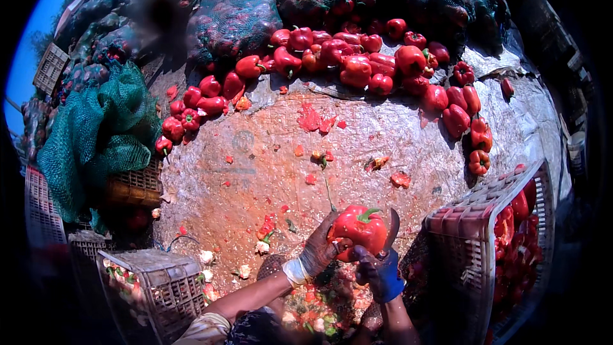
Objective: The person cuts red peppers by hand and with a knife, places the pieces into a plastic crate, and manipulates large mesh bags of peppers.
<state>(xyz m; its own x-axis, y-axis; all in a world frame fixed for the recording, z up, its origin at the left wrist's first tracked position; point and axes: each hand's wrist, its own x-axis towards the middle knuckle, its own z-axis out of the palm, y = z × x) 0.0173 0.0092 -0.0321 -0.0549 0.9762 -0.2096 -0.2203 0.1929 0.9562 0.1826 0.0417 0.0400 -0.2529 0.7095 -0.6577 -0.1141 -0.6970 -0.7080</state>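
"Left hand (pixel 321 250) first: how does it stand?"

"Curled around the left flank of a red pepper (pixel 357 233), spread to suit its girth. From my distant seat I see the pepper low in the middle of the view, held up above the littered ground sheet (pixel 274 160)."

"And the right hand (pixel 386 276)?"

"Wrapped in blue and closed on a knife (pixel 393 230). I see its curved blade just beside the pepper's right side; the handle is hidden in the grip."

"How do you expect the pepper to handle?"

"Light for its bulk, I'd judge, and probably hollow. The wall looks stiff but could crack under a hard pinch. That glossy skin may slip, so I'd take the broad flank gently, clear of the blade. I'd trust the curved green stem (pixel 369 215) less."

"Other textures?"

"Limp teal netting (pixel 76 140) in folds at left, a rigid latticed plastic crate (pixel 456 243) at right, and smooth, lobed peppers (pixel 355 71) arcing across the sheet's far side."
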